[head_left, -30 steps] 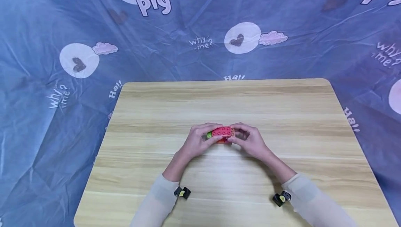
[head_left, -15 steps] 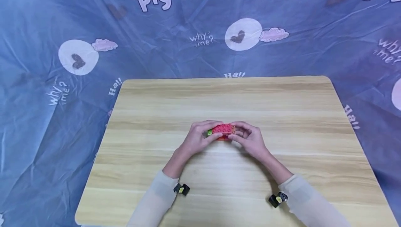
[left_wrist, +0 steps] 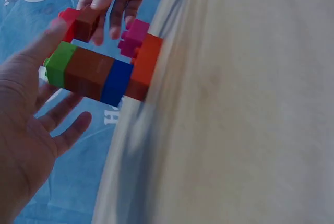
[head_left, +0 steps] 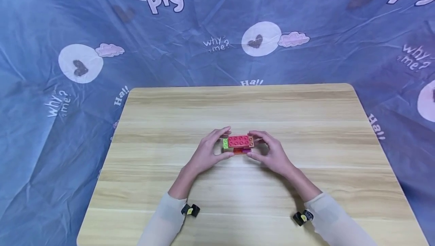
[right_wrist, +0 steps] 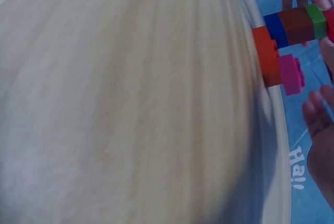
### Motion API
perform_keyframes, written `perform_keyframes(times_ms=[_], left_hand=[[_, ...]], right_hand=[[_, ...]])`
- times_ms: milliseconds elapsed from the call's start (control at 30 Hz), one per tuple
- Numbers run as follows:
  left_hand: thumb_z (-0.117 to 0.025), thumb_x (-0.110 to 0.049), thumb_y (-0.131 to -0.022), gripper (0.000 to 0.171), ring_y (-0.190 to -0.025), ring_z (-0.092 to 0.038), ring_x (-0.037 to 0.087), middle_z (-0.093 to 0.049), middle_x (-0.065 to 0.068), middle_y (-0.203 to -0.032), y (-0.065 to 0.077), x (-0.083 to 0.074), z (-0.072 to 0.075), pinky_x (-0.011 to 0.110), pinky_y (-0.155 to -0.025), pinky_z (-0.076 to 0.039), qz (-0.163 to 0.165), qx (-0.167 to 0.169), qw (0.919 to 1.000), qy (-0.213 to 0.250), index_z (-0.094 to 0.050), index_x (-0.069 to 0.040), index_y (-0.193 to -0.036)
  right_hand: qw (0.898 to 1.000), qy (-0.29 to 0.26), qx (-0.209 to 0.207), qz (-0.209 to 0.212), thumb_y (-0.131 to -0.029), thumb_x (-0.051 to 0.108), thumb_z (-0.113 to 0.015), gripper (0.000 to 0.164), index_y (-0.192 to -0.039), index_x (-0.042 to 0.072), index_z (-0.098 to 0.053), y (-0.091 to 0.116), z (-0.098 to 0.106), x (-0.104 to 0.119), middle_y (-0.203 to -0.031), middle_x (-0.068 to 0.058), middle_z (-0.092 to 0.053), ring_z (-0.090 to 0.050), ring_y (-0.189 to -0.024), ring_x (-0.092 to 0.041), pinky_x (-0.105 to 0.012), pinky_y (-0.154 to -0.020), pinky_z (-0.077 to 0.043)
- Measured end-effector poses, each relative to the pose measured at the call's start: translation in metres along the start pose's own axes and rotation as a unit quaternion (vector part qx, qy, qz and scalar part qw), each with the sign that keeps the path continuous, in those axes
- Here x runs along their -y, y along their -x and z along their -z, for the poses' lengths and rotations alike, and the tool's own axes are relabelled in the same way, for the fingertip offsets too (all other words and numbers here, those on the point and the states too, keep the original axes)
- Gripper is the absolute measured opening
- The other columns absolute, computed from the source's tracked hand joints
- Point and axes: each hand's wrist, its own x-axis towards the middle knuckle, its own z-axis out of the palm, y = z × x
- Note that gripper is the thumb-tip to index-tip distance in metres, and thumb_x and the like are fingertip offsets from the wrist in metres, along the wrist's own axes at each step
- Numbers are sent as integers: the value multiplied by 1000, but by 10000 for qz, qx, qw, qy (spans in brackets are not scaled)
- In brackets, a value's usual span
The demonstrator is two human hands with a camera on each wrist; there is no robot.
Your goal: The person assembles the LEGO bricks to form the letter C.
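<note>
A stack of toy building blocks stands on the table between both hands. Its top is a long red block [head_left: 239,140], bridging a green block [head_left: 225,143] on the left and a brown block [left_wrist: 86,23] on the right. Below the green one come a brown block [left_wrist: 88,72] and a blue block [left_wrist: 116,82], set on an orange base block [left_wrist: 143,67]. A pink block [left_wrist: 134,37] sits on the base's other end, with a gap under the upper brown block. My left hand [head_left: 208,153] is spread around the left end, and my right hand [head_left: 273,154] curves loosely around the right end.
The wooden table [head_left: 163,125] has rounded corners and extends around the hands. A blue printed cloth [head_left: 190,61] covers the background behind and beside it. Each sleeve carries a small black wrist camera [head_left: 190,210].
My left fingers and thumb have spread away from the red block, uncovering more of it and the green block. My right thumb has lowered slightly away from the stack's front.
</note>
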Motion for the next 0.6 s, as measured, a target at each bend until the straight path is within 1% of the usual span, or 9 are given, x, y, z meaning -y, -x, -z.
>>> perform_keyframes(times_ms=[67,133,167,233,300,400,467,533,600], left_hand=[[-91,-22,-86,82,-121,-66,19,-67,3,-135,4,3,-2,38,-105,-57,177,-33,9998,98,-49,-24,-157],[-88,-19,-88,74,-114,-70,20,-68,5,-130,6,6,-6,35,-100,-60,275,-123,9990,326,-53,-18,-153],[-87,-17,-89,70,-110,-72,20,-69,6,-128,6,7,-7,33,-97,-61,335,-193,9981,482,-55,-15,-151],[-84,-15,-91,64,-106,-74,22,-71,9,-124,4,8,-10,30,-92,-62,413,-369,9955,763,-56,-11,-149],[-82,-14,-94,59,-104,-75,23,-73,11,-120,-1,7,-13,28,-88,-63,517,-588,9928,906,-57,-8,-147],[-80,-16,-97,51,-104,-75,23,-75,11,-116,-11,7,-15,29,-84,-64,837,-864,9885,921,-60,-7,-143],[-79,-19,-98,47,-104,-76,23,-77,11,-115,-17,9,-15,30,-85,-64,1134,-944,9853,863,-63,-7,-140],[-78,-21,-99,44,-102,-77,23,-78,11,-115,-22,12,-15,32,-87,-64,1464,-929,9816,798,-65,-7,-139],[-77,-21,-100,42,-100,-78,23,-79,12,-114,-26,15,-15,33,-88,-64,1764,-890,9774,753,-66,-7,-138]], right_hand=[[9994,170,179,-262,-81,10,-93,82,-152,11,-53,3,1,-4,-139,-9,-67,-65,-122,-26,-47,-107,-54],[9980,342,291,-446,-82,12,-93,83,-154,12,-50,5,0,-8,-134,-6,-70,-66,-120,-24,-47,-108,-54],[9976,338,316,-523,-83,11,-92,82,-153,12,-50,5,-1,-10,-131,-6,-72,-68,-118,-24,-46,-106,-54],[9973,202,280,-644,-85,9,-90,75,-150,9,-51,5,-2,-11,-123,-7,-75,-70,-109,-23,-42,-99,-58],[9969,-67,181,-768,-88,7,-87,65,-143,6,-54,6,-4,-10,-116,-8,-76,-71,-102,-23,-35,-90,-60],[9943,-408,6,-987,-91,6,-84,45,-129,4,-59,7,-6,-7,-109,-10,-75,-70,-94,-24,-25,-79,-60],[9938,-451,-60,-1012,-93,6,-81,35,-123,4,-63,7,-9,-5,-106,-8,-74,-69,-92,-23,-23,-76,-59],[9953,-241,-61,-940,-94,8,-81,31,-121,6,-65,7,-13,-3,-102,-5,-73,-68,-87,-21,-22,-72,-58],[9968,114,7,-792,-93,13,-84,36,-124,7,-66,6,-16,-1,-97,-3,-72,-66,-82,-18,-24,-68,-57]])
